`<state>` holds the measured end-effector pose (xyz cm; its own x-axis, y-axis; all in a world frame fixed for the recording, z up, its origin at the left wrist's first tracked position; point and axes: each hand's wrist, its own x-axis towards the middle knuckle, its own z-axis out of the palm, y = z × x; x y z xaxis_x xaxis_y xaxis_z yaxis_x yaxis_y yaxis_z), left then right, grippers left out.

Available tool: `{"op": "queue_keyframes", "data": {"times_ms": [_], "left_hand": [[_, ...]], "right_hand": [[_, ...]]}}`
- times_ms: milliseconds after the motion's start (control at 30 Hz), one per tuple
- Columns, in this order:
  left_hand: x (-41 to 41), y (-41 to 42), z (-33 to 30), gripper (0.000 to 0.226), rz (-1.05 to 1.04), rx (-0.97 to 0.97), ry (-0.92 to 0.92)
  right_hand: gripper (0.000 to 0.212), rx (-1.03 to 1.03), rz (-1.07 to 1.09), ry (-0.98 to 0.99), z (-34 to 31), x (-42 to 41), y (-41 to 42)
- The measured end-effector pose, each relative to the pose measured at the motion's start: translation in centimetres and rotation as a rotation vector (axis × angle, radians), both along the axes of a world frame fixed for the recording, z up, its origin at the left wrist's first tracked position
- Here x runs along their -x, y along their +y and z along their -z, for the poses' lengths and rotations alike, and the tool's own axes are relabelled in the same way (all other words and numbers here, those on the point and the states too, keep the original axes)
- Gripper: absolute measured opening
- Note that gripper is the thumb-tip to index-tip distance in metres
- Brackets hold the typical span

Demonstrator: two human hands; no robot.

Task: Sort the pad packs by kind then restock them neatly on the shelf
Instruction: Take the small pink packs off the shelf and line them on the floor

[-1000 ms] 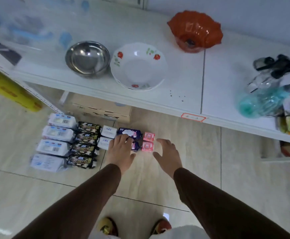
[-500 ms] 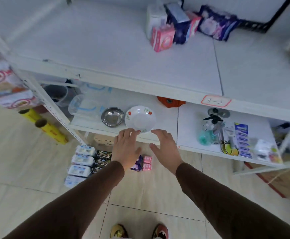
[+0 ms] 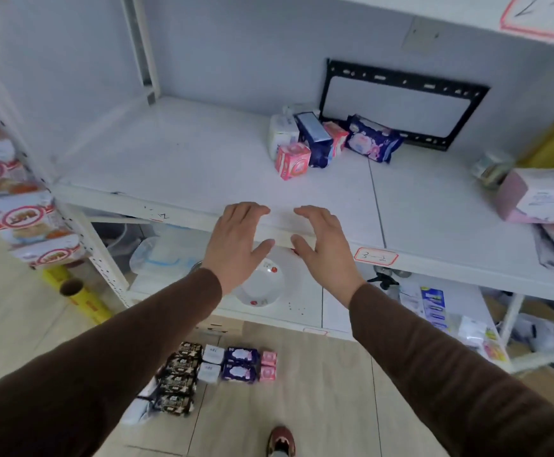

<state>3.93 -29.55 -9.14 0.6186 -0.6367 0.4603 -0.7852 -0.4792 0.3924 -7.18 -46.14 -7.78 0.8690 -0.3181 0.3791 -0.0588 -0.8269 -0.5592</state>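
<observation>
Pad packs (image 3: 330,141) clustered on shelf (image 3: 176,166) beyond empty, spread hands (image 3: 282,245).

The white shelf (image 3: 183,166) is carrying a loose cluster of pad packs (image 3: 321,140) near its rear — the floor (image 3: 318,390) is bearing sorted pack rows (image 3: 222,367).

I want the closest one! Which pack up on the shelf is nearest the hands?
The pink pack. It stands at the front of the pile, closest to the shelf edge; the white, blue and purple packs sit behind it.
</observation>
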Motion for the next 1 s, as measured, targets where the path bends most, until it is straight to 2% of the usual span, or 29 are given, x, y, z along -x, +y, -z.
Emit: {"op": "queue_keyframes", "data": {"times_ms": [267,400,667,800,1000], "left_hand": [[-6.6,-7.6,-1.7,0.054,-0.086,0.027,0.089],[-9.4,-11.4,-2.2,0.056,-0.136,0.022,0.116],[-12.6,-16.4,-1.8,0.066,-0.165,0.018,0.242],[-13.5,-17.5,-1.4,0.069,-0.163,0.016,0.31],[-14.2,-18.4,-0.6,0.065,-0.14,-0.009,0.356]], "right_hand": [[0.042,-0.049,-0.002,0.053,-1.1,-6.8,-8.2],[0.04,-0.059,0.009,0.018,-1.4,-10.3,-13.4],[0.042,-0.092,0.224,0.038,-1.8,-16.9,-22.0],[0.05,-0.075,0.296,0.106,-1.8,-20.0,-24.9],[0.057,-0.006,0.228,0.273,-2.1,-23.1,-27.0]]}}
